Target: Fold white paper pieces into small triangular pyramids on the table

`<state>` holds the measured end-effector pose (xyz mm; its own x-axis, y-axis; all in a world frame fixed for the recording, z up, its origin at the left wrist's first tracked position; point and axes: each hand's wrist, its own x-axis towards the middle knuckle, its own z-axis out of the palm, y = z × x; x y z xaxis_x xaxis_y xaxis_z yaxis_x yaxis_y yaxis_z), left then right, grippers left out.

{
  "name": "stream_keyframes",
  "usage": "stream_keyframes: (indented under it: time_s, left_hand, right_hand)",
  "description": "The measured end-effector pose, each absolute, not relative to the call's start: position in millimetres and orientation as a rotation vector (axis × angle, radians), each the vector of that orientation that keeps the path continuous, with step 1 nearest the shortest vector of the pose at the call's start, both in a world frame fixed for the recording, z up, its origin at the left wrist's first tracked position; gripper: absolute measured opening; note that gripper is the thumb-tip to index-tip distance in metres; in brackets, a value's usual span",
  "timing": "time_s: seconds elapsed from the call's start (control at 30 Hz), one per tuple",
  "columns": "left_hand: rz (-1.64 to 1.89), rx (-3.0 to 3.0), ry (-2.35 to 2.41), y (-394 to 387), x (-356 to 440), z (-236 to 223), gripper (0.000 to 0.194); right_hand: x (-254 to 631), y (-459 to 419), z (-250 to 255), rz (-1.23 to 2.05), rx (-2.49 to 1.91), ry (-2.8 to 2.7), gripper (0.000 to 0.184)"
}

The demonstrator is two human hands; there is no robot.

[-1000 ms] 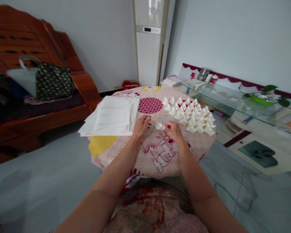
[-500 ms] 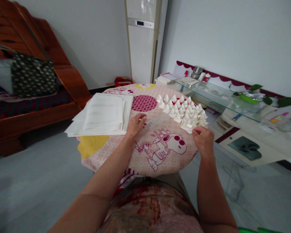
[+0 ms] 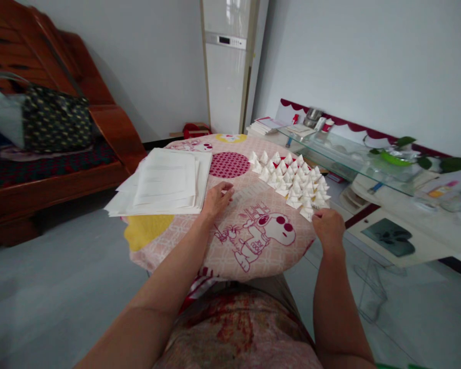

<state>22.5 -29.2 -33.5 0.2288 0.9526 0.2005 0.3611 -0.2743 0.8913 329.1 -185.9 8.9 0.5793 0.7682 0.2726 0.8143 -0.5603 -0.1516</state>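
My left hand (image 3: pixel 217 200) rests on the cloth-covered table, beside the right edge of a stack of white paper sheets (image 3: pixel 165 179). Its fingers are loosely bent and apart, with nothing held. At the table's right edge, my right hand (image 3: pixel 329 225) is closed in a pinch on a small folded white paper piece (image 3: pixel 307 212), partly covered by the fingertips. This piece lies at the near end of several rows of pointed folded paper pieces (image 3: pixel 288 177), which stand close together on the right part of the table.
The round table has a pink patterned cloth (image 3: pixel 230 246). A glass-topped cabinet (image 3: pixel 349 159) with cups and a plant stands close on the right. A wooden sofa (image 3: pixel 117 133) with a dotted bag (image 3: pixel 57 120) is at left, and a tall white appliance (image 3: pixel 228 77) stands behind.
My right hand has shifted right and slightly nearer to me, along the near end of the folded pieces. My left hand stays almost where it was. The view has tilted slightly.
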Motion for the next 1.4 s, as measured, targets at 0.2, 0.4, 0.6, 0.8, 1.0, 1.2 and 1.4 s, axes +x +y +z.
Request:
stream_keyframes:
  time_s: [0.2,0.4,0.6,0.8,1.0,1.2,1.4]
  left_hand:
    - [1.012,1.779,1.239,-29.5,22.7,-33.1,0.035]
    - [1.011,1.794,1.237,-30.4,22.1,-31.7,0.035]
    - [1.008,1.782,1.250,-30.5,23.0,-31.1,0.036]
    - [1.066,1.812,1.315,-27.8,21.5,-32.0,0.025]
    - [1.076,1.915,1.414,-27.6,18.9,-34.3,0.022]
    - [1.045,1.998,1.492,-29.4,22.8,-34.8,0.017]
    - [1.067,2.048,1.613,-23.6,-2.7,-20.3,0.019]
  right_hand:
    - [323.5,-179.3,8.7,-0.236,-2.582,-1.372,0.027]
    - [325.2,-176.4,9.5,-0.174,-2.610,-1.367,0.027]
    - [303.1,-184.1,23.0,-0.240,-2.457,-1.333,0.034]
    - [223.9,-146.6,19.9,0.047,-2.055,-1.964,0.027]
    - [189.6,-92.7,-3.5,0.128,-1.900,-2.190,0.027]
    - [191.0,-80.6,-33.5,0.179,-1.976,-1.965,0.026]
    - [197.9,-78.3,-43.5,0.204,-1.909,-1.917,0.024]
